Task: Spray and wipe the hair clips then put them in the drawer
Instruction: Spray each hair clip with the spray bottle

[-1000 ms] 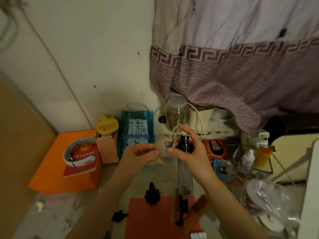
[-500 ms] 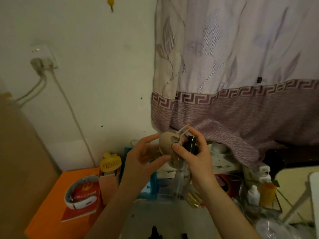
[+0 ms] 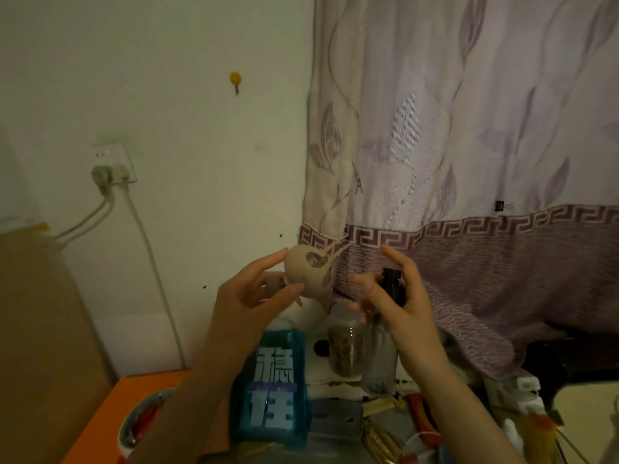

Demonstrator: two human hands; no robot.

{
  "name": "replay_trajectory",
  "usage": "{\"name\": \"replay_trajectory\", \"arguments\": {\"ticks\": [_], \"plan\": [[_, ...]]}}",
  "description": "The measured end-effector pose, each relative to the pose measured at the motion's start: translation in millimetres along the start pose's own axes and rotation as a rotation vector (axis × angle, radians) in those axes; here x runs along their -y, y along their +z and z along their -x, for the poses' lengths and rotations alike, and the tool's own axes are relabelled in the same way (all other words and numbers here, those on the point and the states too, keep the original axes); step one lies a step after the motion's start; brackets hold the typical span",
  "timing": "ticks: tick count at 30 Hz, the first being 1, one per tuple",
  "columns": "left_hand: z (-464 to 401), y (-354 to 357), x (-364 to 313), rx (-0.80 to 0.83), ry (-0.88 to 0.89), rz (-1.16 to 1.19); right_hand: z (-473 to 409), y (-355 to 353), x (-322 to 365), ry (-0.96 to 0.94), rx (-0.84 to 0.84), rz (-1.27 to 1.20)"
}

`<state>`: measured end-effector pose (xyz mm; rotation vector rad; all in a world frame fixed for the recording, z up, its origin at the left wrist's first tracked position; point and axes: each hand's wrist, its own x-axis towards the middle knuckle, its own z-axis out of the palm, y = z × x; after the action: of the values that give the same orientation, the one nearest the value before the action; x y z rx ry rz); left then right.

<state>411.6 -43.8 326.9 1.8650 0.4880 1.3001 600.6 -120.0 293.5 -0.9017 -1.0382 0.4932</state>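
Note:
My left hand [image 3: 254, 296] holds a beige claw hair clip [image 3: 310, 272] up in front of the wall, thumb and fingers pinching its rounded shell, teeth pointing up and right. My right hand [image 3: 398, 296] holds a clear spray bottle [image 3: 380, 356] with a black nozzle [image 3: 392, 283] upright just right of the clip. The forefinger is raised above the nozzle, the other fingers curl round the bottle's neck. No drawer is in view.
A blue gift bag [image 3: 271, 386] stands below my hands, next to a clear jar [image 3: 341, 346] of dried bits. An orange box [image 3: 110, 416] lies lower left. A purple patterned curtain [image 3: 469, 195] hangs on the right. A wall socket [image 3: 112, 165] with cords is at left.
Both hands rose with the clip and bottle while the view tilted upward. My right fingers came off the clip and now hold only the bottle.

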Motion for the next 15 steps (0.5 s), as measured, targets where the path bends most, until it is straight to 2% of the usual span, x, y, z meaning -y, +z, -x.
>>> {"name": "replay_trajectory", "arguments": {"ticks": [7, 15], "plan": [[-22.7, -10.8, -18.7, -0.039, 0.026, 0.002, -21.6, -2.6, 34.9, -0.263, 0.016, 0.246], [-41.4, -8.2, -37.1, -0.011, 0.056, -0.014, -45.0, 13.6, 75.6, -0.464, 0.030, 0.441]]}}
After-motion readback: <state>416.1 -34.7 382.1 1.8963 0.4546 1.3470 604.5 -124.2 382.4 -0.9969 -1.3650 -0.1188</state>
